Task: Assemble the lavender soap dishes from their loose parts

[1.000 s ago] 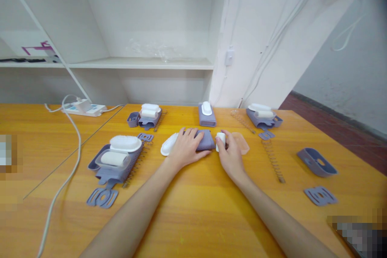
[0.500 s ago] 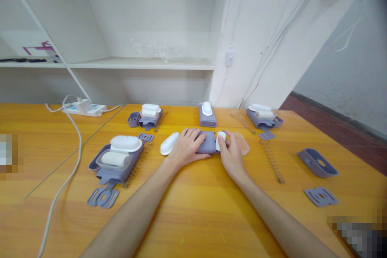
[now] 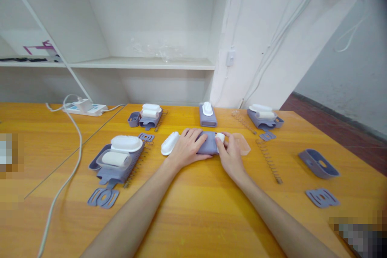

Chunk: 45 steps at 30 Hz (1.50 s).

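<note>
At the far left of the table (image 3: 187,225), a power strip (image 3: 95,109) is set near the shelving (image 3: 142,65), and its white cable (image 3: 80,139) is run mostly aside from the parts. Next, a white oval cap (image 3: 126,142) and a white roll (image 3: 115,159) are borne on a purple-grey case (image 3: 118,176), presumably so that one set is kept together; a coil spring (image 3: 137,166) is laid along its right side and a slotted plate (image 3: 103,197) at its near end.

Near the middle, a loose cap (image 3: 170,143) is placed just beside the left hand (image 3: 186,145). By this hand a casing (image 3: 208,145) is held flat on the table, the fingers closed over its top and the thumb set along its near edge; it is thereby probably steadied. At the casing's right end, a white cylinder (image 3: 220,137) is clamped between thumb and fingers of the right hand (image 3: 232,155), apparently to be kept in line with that end; whether it is partly inserted cannot be told.

A clear cover (image 3: 244,144) is rested just beyond this hand. Farther right, a second spring (image 3: 269,163), a shell (image 3: 312,164) and another plate (image 3: 323,197) are spread apart, presumably out of the hands' way.
</note>
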### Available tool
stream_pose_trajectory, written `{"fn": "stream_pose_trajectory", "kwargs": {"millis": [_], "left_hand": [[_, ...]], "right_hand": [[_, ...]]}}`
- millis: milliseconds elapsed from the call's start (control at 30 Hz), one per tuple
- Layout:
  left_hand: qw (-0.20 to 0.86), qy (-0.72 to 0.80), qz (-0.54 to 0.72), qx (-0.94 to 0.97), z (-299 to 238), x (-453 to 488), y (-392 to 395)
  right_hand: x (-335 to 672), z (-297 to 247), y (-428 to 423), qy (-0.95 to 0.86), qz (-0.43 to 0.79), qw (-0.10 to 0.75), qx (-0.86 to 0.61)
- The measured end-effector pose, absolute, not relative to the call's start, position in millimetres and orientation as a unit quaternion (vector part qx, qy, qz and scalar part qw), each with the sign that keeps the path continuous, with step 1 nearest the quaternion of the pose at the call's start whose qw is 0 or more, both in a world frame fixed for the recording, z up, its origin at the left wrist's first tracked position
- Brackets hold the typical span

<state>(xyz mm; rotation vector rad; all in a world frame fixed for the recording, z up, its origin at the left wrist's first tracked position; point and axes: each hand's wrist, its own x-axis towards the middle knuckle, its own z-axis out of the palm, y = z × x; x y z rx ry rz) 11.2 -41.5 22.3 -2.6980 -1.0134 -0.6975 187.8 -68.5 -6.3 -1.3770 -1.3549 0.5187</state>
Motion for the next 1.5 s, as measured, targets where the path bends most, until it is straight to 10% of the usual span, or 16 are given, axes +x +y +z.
{"fn": "stream_pose_trajectory", "kwargs": {"millis": [833,1500], "left_hand": [[0.091,-0.335,-0.285,-0.893,15,7,-36],[0.084,-0.319,-0.305,-0.893,16,9,-35]], "right_hand": [[201,5,-72,-0.642,0.36,0.441,-0.514],[205,0,-61,-0.567,0.371,0.53,-0.51]]}}
